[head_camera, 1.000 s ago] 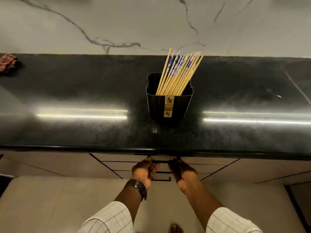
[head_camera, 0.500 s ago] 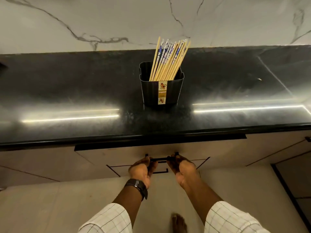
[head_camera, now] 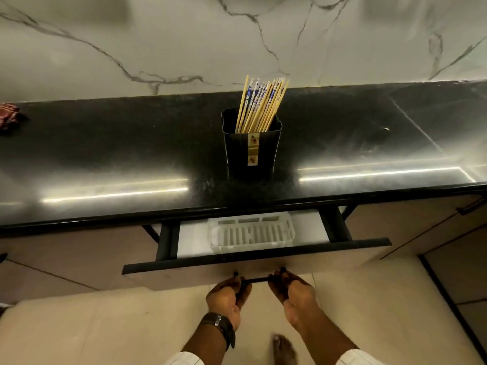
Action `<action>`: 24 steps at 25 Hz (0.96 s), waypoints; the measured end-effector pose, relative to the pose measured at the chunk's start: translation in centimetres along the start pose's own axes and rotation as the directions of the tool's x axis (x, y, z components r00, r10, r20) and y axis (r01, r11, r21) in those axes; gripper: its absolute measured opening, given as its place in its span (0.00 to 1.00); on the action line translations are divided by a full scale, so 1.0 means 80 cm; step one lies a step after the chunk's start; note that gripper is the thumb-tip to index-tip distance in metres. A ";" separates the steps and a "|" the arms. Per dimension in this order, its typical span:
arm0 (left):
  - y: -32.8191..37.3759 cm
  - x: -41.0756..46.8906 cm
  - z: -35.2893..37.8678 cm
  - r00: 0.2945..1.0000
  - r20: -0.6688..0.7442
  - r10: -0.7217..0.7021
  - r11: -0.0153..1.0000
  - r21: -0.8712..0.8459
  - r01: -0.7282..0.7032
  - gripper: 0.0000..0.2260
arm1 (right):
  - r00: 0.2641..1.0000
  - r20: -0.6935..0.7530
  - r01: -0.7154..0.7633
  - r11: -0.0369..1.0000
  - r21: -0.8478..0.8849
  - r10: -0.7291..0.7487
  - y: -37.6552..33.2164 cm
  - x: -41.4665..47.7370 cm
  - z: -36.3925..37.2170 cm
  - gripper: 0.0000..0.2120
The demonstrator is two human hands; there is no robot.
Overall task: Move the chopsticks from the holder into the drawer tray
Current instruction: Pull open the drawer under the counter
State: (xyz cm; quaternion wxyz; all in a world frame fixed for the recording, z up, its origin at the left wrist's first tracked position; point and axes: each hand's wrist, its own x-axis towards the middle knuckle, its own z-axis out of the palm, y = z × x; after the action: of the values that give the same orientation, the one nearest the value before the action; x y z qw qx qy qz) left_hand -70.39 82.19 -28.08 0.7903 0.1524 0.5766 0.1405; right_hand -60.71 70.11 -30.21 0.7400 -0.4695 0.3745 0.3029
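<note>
Both my left hand and right hand curl around the black handle of the drawer, which stands partly open. Inside the drawer lies the white tray. Above and behind the drawer, the chopsticks stand in the black holder on the surface.

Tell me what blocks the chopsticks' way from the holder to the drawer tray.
Nothing visible does: the drawer is pulled out, the white tray lies uncovered below the counter edge, and the chopsticks stand free in the holder.
</note>
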 end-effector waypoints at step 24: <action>-0.007 -0.020 -0.051 0.989 0.095 -0.113 0.986 0.135 0.099 0.08 | 0.998 -0.031 -0.055 0.998 0.030 0.056 0.012 -0.042 -0.044 0.13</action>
State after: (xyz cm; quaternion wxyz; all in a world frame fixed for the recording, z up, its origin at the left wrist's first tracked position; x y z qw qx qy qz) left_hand -74.71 81.31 -28.07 0.8136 0.1794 0.5506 0.0525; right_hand -64.26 66.91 -28.84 0.7320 -0.4530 0.4035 0.3102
